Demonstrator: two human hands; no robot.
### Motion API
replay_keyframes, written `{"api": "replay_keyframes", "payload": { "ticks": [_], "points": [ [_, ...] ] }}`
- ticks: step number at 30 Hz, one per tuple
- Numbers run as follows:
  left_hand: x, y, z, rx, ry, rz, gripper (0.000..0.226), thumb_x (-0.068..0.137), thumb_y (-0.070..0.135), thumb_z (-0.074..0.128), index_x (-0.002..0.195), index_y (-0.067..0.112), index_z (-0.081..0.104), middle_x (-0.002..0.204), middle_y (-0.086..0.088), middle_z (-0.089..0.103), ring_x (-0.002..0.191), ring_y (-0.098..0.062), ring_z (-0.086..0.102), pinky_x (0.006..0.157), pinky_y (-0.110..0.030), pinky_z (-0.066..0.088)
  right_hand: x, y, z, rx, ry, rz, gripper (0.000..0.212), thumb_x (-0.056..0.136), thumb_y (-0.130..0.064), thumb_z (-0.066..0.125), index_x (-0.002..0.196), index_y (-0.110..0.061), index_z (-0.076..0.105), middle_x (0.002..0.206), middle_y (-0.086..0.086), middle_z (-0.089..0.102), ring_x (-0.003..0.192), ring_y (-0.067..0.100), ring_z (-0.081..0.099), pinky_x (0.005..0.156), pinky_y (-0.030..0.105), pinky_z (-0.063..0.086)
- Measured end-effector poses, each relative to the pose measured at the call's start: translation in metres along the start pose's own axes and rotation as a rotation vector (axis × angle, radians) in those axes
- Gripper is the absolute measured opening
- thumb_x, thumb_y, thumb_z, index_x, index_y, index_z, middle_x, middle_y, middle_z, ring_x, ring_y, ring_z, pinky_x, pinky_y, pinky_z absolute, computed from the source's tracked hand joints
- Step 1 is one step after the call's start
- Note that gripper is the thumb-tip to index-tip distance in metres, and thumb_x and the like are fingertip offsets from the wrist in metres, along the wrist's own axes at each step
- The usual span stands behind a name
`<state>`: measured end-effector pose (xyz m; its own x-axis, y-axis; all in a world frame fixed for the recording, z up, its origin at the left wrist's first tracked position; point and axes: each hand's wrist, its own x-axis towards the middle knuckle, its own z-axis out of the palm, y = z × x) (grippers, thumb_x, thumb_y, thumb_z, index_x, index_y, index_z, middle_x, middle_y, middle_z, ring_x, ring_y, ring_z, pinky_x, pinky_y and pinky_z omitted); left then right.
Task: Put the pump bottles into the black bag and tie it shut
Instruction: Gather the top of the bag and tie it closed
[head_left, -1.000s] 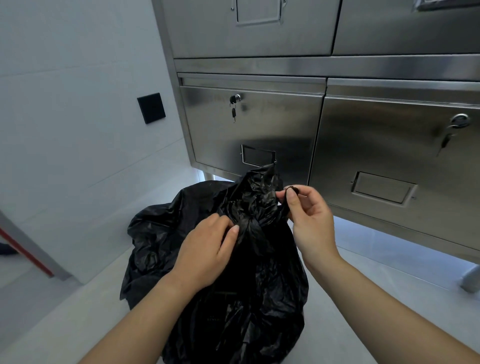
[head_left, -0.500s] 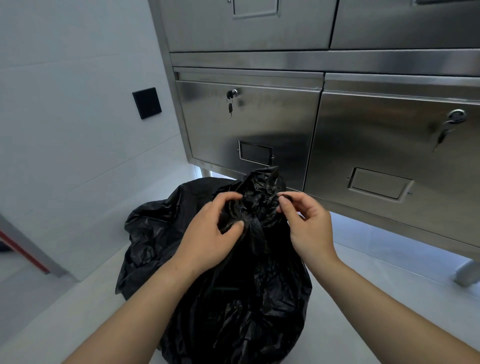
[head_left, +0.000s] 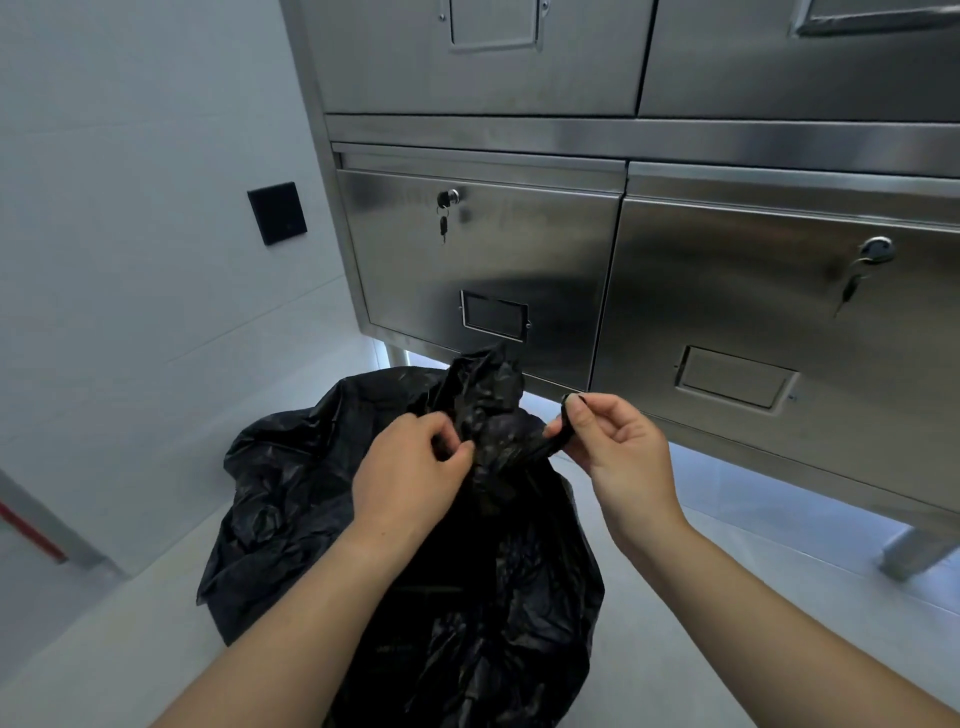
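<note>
1. At the far left, a pale wall carries one black square plate (head_left: 277, 213), and a red-edged frame shows at the lower left corner
2. One black bag (head_left: 322, 499) sits on the pale floor (head_left: 737, 592) in front of the person, its body bulging and crumpled; no pump bottles can be seen, so they are judged to be inside already, though the plastic hides the contents
3. The left hand (head_left: 410, 467) rests on the gathered neck of the bag, its fingers (head_left: 457, 451) pressed together in a pinch on the bunched plastic just below the upstanding tuft (head_left: 485, 379)
4. The right hand (head_left: 618, 447) is held a little apart from the neck, its thumb and forefinger pinching one thin twisted tail (head_left: 545, 441) of black plastic and drawing it out to the right; the other fingers are loosely curled
5. Behind stands one steel cabinet (head_left: 675, 140) on legs, with two lower drawers in view, each with one lock and a dangling key: the left key (head_left: 443, 226) and the right key (head_left: 852, 286)
6. Judged from this, loading is done and tying is under way: the mouth is gathered, and whether a knot is already formed cannot be told; what seems left is to pull the tail tight and finish the knot
</note>
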<state>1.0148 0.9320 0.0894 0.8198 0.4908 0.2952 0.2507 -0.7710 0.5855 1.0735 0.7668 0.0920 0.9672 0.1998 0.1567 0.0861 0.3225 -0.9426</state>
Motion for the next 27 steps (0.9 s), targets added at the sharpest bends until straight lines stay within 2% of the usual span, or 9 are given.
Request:
{"api": "replay_keyframes", "payload": {
  "ticks": [3, 7, 10, 12, 14, 18, 21, 24, 27],
  "points": [
    [-0.004, -0.002, 0.0, -0.051, -0.058, 0.058, 0.017, 0.078, 0.024, 0.067, 0.075, 0.03, 0.052, 0.067, 0.008, 0.056, 0.062, -0.006, 0.053, 0.055, -0.031, 0.045, 0.001, 0.0, -0.003, -0.016, -0.003, 0.008, 0.007, 0.088, -0.012, 0.06, 0.086, -0.01, 0.066, 0.065, 0.004, 0.071, 0.065, 0.014, 0.068, 0.066, 0.021, 0.054],
    [-0.009, 0.003, -0.002, -0.099, -0.179, 0.313, 0.031, 0.088, 0.021, 0.054, 0.1, 0.048, 0.063, 0.078, 0.011, 0.044, 0.076, -0.002, 0.048, 0.065, -0.02, 0.044, 0.0, -0.001, -0.002, -0.012, -0.012, 0.045, 0.008, 0.086, -0.018, 0.062, 0.089, -0.012, 0.066, 0.07, 0.005, 0.073, 0.067, 0.015, 0.069, 0.06, 0.021, 0.054],
    [-0.012, 0.006, -0.002, -0.164, -0.209, 0.284, 0.025, 0.081, 0.057, 0.047, 0.1, 0.055, 0.062, 0.079, 0.011, 0.039, 0.081, -0.002, 0.046, 0.067, -0.017, 0.042, 0.0, -0.005, 0.003, 0.062, -0.009, 0.067, 0.005, 0.08, -0.024, 0.066, 0.082, -0.019, 0.067, 0.071, 0.005, 0.073, 0.068, 0.015, 0.07, 0.06, 0.024, 0.055],
    [-0.016, 0.009, 0.0, -0.178, -0.152, 0.264, 0.045, 0.062, 0.08, 0.051, 0.096, 0.054, 0.064, 0.08, 0.012, 0.037, 0.08, -0.002, 0.046, 0.067, -0.016, 0.041, -0.002, -0.006, 0.009, 0.117, -0.016, 0.087, 0.013, 0.073, -0.029, 0.068, 0.082, -0.02, 0.068, 0.072, 0.005, 0.073, 0.067, 0.015, 0.069, 0.06, 0.024, 0.054],
    [-0.018, 0.013, 0.002, -0.177, -0.061, 0.256, 0.05, 0.052, 0.08, 0.057, 0.091, 0.051, 0.067, 0.08, 0.012, 0.035, 0.08, -0.003, 0.044, 0.068, -0.016, 0.041, -0.003, -0.005, 0.017, 0.175, -0.025, 0.102, 0.02, 0.07, -0.03, 0.069, 0.085, -0.016, 0.067, 0.072, 0.005, 0.073, 0.067, 0.016, 0.069, 0.061, 0.024, 0.054],
    [-0.017, 0.017, 0.005, -0.21, -0.001, 0.229, 0.032, 0.059, 0.063, 0.066, 0.083, 0.043, 0.072, 0.079, 0.012, 0.033, 0.08, -0.003, 0.041, 0.068, -0.017, 0.037, -0.001, -0.006, 0.021, 0.272, -0.058, 0.106, 0.027, 0.071, -0.028, 0.069, 0.092, -0.012, 0.065, 0.077, 0.007, 0.073, 0.073, 0.018, 0.07, 0.065, 0.026, 0.056],
    [-0.013, 0.015, 0.006, -0.235, 0.041, 0.203, 0.021, 0.065, 0.053, 0.072, 0.079, 0.038, 0.073, 0.078, 0.012, 0.033, 0.077, -0.004, 0.042, 0.065, -0.014, 0.035, 0.0, -0.003, 0.014, 0.123, -0.084, 0.084, 0.037, 0.072, -0.032, 0.068, 0.104, -0.013, 0.065, 0.095, 0.004, 0.074, 0.091, 0.017, 0.07, 0.079, 0.028, 0.057],
    [-0.01, 0.009, 0.003, -0.281, 0.055, 0.151, 0.017, 0.065, 0.05, 0.076, 0.078, 0.041, 0.071, 0.079, 0.012, 0.035, 0.08, -0.006, 0.044, 0.065, -0.005, 0.034, -0.003, 0.005, 0.004, -0.192, -0.158, 0.063, 0.048, 0.067, -0.045, 0.068, 0.109, -0.021, 0.067, 0.103, -0.003, 0.072, 0.1, 0.01, 0.066, 0.093, 0.03, 0.051],
    [-0.01, 0.006, 0.001, -0.319, 0.026, 0.163, 0.019, 0.057, 0.065, 0.067, 0.071, 0.053, 0.064, 0.078, 0.011, 0.035, 0.078, -0.004, 0.045, 0.064, -0.002, 0.034, -0.008, 0.011, 0.004, -0.284, -0.288, 0.05, 0.036, 0.071, -0.047, 0.066, 0.099, -0.027, 0.073, 0.101, -0.007, 0.072, 0.098, 0.006, 0.066, 0.088, 0.027, 0.053]
  ]
}}
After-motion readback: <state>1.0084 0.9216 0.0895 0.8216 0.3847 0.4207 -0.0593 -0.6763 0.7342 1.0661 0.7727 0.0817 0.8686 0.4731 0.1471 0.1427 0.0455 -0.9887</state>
